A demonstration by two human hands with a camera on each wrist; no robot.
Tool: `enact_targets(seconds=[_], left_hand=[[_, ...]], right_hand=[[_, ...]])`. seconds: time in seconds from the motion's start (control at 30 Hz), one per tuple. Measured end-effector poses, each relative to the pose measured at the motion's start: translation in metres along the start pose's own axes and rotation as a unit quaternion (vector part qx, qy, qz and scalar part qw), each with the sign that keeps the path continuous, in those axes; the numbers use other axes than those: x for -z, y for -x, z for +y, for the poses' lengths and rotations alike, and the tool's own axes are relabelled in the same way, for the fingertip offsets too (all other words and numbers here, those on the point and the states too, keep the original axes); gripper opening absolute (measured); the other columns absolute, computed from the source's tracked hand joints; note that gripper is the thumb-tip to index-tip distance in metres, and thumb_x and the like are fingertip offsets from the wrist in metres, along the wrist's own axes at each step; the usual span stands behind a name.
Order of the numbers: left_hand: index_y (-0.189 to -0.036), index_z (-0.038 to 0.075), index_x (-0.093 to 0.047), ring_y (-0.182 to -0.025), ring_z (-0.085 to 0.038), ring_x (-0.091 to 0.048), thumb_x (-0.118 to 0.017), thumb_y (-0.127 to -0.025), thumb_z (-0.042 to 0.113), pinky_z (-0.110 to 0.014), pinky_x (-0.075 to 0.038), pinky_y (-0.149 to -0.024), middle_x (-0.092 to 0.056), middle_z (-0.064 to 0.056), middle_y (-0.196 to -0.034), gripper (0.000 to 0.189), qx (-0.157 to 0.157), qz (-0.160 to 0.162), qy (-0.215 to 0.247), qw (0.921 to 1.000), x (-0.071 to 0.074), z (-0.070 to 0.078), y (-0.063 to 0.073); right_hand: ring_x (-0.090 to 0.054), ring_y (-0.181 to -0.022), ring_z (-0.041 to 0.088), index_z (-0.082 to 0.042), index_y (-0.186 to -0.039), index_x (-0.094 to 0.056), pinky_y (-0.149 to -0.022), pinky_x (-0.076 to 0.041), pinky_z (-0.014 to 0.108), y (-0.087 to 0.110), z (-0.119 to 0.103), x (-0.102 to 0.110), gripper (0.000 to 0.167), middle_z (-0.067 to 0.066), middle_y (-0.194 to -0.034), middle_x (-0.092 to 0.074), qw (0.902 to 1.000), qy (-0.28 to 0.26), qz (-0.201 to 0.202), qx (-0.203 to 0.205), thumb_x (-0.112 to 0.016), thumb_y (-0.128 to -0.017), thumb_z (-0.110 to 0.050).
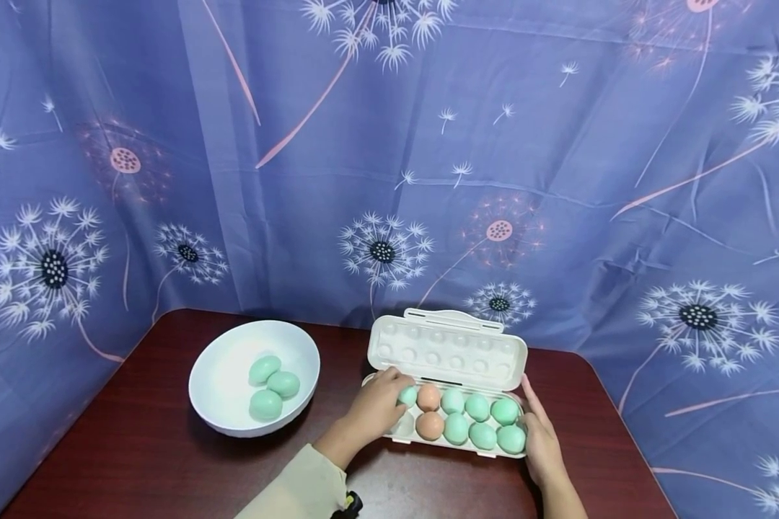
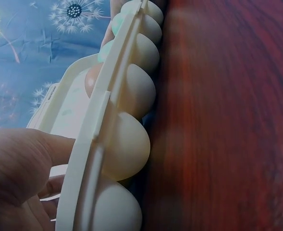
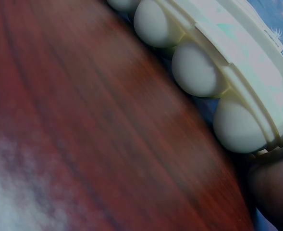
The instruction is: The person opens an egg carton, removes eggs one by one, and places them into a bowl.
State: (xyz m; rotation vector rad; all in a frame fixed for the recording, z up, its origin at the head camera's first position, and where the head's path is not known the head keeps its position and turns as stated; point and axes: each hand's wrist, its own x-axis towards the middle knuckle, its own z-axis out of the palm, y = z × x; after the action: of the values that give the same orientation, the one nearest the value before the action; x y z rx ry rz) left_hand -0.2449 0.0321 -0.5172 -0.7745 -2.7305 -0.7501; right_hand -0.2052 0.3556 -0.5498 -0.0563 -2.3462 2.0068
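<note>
An open white egg carton [image 1: 405,437] stands on the table, lid [image 1: 453,355] raised at the back. Several green eggs [image 1: 456,428] and two brown eggs [image 1: 430,425] sit in its two rows. My left hand [image 1: 379,405] reaches over the carton's left end. Its thumb and fingers pinch a green egg [image 1: 407,395] in the back row, partly covered by the hand. In the left wrist view, the thumb [image 2: 59,148] crosses the carton's rim. My right hand [image 1: 542,443] grips the carton's right end, thumb at the rim, a finger stretched up beside the lid.
To the left of the carton stands a white bowl [image 1: 217,375] with three green eggs [image 1: 265,405] in it. Both rest on a dark red wooden table [image 1: 136,432]. A blue curtain [image 1: 285,238] with a dandelion print hangs behind and beside the table.
</note>
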Motion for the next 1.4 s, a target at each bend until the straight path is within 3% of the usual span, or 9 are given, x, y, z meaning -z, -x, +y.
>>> enact_targets(seconds=[0.27, 0.43, 0.57, 0.83, 1.13, 1.4], left_hand=[[-0.115, 0.015, -0.072, -0.100, -0.018, -0.065, -0.081, -0.081, 0.012, -0.032, -0.054, -0.087, -0.065, 0.000, -0.110, 0.035, -0.009, 0.019, 0.033, 0.9992, 0.007, 0.002, 0.000], [-0.121, 0.015, -0.070, -0.091, -0.020, -0.068, -0.082, -0.082, 0.014, -0.032, -0.056, -0.081, -0.064, -0.002, -0.113, 0.040, 0.016, 0.024, 0.065, 0.9974, 0.019, 0.004, 0.000], [-0.125, 0.017, -0.069, -0.090, -0.021, -0.069, -0.082, -0.083, 0.016, -0.032, -0.057, -0.079, -0.063, -0.001, -0.115, 0.044, 0.033, 0.028, 0.057, 0.9975, 0.026, 0.006, 0.001], [-0.127, 0.014, -0.069, -0.091, -0.021, -0.070, -0.081, -0.084, 0.017, -0.033, -0.058, -0.080, -0.063, -0.002, -0.116, 0.045, 0.023, 0.056, 0.063, 0.9962, 0.036, 0.006, 0.003], [-0.126, 0.014, -0.068, -0.101, -0.022, -0.069, -0.080, -0.086, 0.016, -0.037, -0.058, -0.085, -0.062, -0.004, -0.121, 0.042, 0.067, 0.086, 0.097, 0.9893, 0.061, 0.001, 0.002], [-0.126, 0.015, -0.069, -0.103, -0.022, -0.069, -0.081, -0.086, 0.017, -0.039, -0.057, -0.087, -0.062, -0.003, -0.118, 0.042, 0.084, 0.122, 0.103, 0.9836, 0.080, -0.006, 0.002]], right_hand=[[-0.047, -0.121, -0.016, -0.036, -0.162, -0.014, -0.096, -0.038, 0.005, 0.000, -0.001, -0.001, 0.074, 0.020, -0.160, -0.034, 0.9999, -0.002, 0.009, -0.006, -0.025, -0.099, 0.002], [-0.047, -0.122, -0.015, -0.035, -0.162, -0.014, -0.096, -0.039, 0.005, -0.001, -0.001, -0.001, 0.073, 0.019, -0.158, -0.036, 0.9999, 0.000, 0.011, -0.003, -0.025, -0.100, 0.002], [-0.044, -0.122, -0.018, -0.035, -0.162, -0.014, -0.097, -0.035, 0.004, 0.000, 0.000, -0.001, 0.071, 0.021, -0.161, -0.031, 1.0000, 0.000, 0.006, 0.004, -0.023, -0.101, 0.001], [-0.044, -0.122, -0.019, -0.034, -0.162, -0.013, -0.097, -0.035, 0.004, 0.000, 0.000, -0.001, 0.073, 0.023, -0.162, -0.029, 1.0000, -0.003, 0.003, 0.006, -0.023, -0.100, 0.002], [-0.040, -0.123, -0.022, -0.037, -0.162, -0.013, -0.097, -0.033, 0.002, 0.000, -0.001, -0.001, 0.074, 0.019, -0.166, -0.025, 1.0000, 0.005, 0.001, -0.006, -0.024, -0.100, 0.002], [-0.041, -0.122, -0.021, -0.036, -0.162, -0.013, -0.097, -0.033, 0.002, -0.001, -0.001, -0.001, 0.074, 0.020, -0.165, -0.026, 1.0000, 0.006, 0.005, -0.004, -0.024, -0.100, 0.002]])
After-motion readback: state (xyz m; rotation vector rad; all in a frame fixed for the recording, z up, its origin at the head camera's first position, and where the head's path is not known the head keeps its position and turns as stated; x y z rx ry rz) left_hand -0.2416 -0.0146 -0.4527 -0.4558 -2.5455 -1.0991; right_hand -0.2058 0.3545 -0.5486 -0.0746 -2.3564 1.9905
